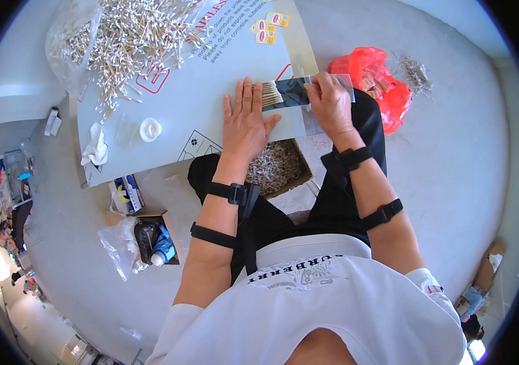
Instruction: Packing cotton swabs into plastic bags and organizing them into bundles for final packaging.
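Note:
My left hand (244, 118) lies flat on the table board, fingers stretched out and thumb apart. Right beside its fingers is a row of cotton swabs (271, 93) lined up side by side. They reach into the mouth of a flat plastic bag (294, 91), part clear and part dark. My right hand (331, 103) pinches the bag toward its far-right end, with a clear edge sticking out past the fingers. How deep the swabs sit in the bag I cannot tell.
A large heap of loose cotton swabs (131, 42) spills from a clear bag at the upper left. Small yellow-and-white cards (265, 31) lie behind. A round white tub (150, 129) stands left. Below are a box of shreds (274, 167) and a red bag (393, 100).

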Action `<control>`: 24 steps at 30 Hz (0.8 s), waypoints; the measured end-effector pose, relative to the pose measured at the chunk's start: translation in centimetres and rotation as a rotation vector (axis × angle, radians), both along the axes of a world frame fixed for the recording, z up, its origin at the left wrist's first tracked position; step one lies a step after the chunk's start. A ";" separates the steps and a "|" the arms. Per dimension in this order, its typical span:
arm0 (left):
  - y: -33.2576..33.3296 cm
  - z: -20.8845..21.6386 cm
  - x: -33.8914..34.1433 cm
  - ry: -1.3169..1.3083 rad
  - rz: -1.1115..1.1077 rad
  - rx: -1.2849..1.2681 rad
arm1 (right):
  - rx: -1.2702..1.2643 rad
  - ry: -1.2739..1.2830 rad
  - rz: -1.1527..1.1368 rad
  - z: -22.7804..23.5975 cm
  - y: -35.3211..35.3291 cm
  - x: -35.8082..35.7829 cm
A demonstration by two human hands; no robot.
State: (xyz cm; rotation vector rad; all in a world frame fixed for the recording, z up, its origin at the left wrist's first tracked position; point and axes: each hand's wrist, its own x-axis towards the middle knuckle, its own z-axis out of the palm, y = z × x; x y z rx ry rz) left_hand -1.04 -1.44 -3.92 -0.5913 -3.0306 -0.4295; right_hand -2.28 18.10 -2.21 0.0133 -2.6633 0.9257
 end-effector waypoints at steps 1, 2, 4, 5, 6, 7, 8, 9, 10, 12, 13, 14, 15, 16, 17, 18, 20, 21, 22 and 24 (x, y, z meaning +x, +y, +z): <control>0.0 0.0 0.0 0.003 0.000 0.004 | 0.104 -0.068 0.021 0.3 0.5 -0.1; 0.0 0.1 0.1 0.006 0.000 0.008 | 0.207 -0.137 0.042 0.6 0.8 -0.2; 0.1 0.0 0.0 0.013 -0.004 0.020 | 0.329 -0.203 0.064 1.1 0.3 -0.6; 0.0 0.0 0.0 0.015 -0.007 0.025 | 0.445 -0.273 0.088 1.3 -0.1 -0.9; 0.0 -0.1 0.1 0.016 -0.006 0.031 | 0.450 -0.272 0.088 1.6 -0.5 -1.2; 0.0 -0.2 0.1 0.024 -0.009 0.034 | 0.525 -0.327 0.158 1.9 -0.9 -1.5; 0.0 -0.2 0.1 0.032 -0.012 0.037 | 0.599 -0.382 0.230 2.1 -1.2 -1.8; 0.0 -0.3 0.1 0.034 -0.011 0.041 | 0.603 -0.380 0.230 2.1 -1.6 -2.1; -0.1 -0.3 0.1 0.039 -0.013 0.045 | 0.668 -0.363 0.259 2.1 -2.0 -2.3; 0.0 -0.3 0.1 0.046 -0.015 0.052 | 0.735 -0.343 0.287 2.1 -2.3 -2.8; 0.0 -0.3 0.1 0.042 -0.019 0.043 | 0.748 -0.396 0.257 2.1 -2.4 -3.2; 0.0 -0.3 0.0 0.038 -0.023 0.033 | 0.760 -0.448 0.226 2.1 -2.4 -3.4; 0.0 -0.3 0.0 0.041 -0.022 0.034 | 0.762 -0.445 0.226 2.0 -2.3 -3.4; 0.0 -0.4 0.1 0.045 -0.026 0.027 | 0.717 -0.441 0.179 2.0 -2.2 -3.4; 0.1 -0.5 0.1 0.049 -0.031 0.020 | 0.671 -0.437 0.132 2.0 -2.0 -3.5; 0.3 -0.5 0.1 0.049 -0.030 0.021 | 0.672 -0.437 0.133 1.9 -1.5 -3.5; 0.9 -0.6 0.1 0.046 -0.018 0.036 | 0.434 -0.481 0.007 1.7 -0.2 -3.5; 1.4 -0.6 0.1 0.046 -0.019 0.037 | 0.363 -0.509 0.004 1.9 0.2 -3.6; 1.9 -0.7 0.0 0.053 -0.015 0.047 | 0.363 -0.510 0.003 2.0 0.6 -3.6; 3.1 -0.8 0.0 0.059 -0.013 0.055 | 0.268 -0.683 0.039 2.4 1.2 -3.7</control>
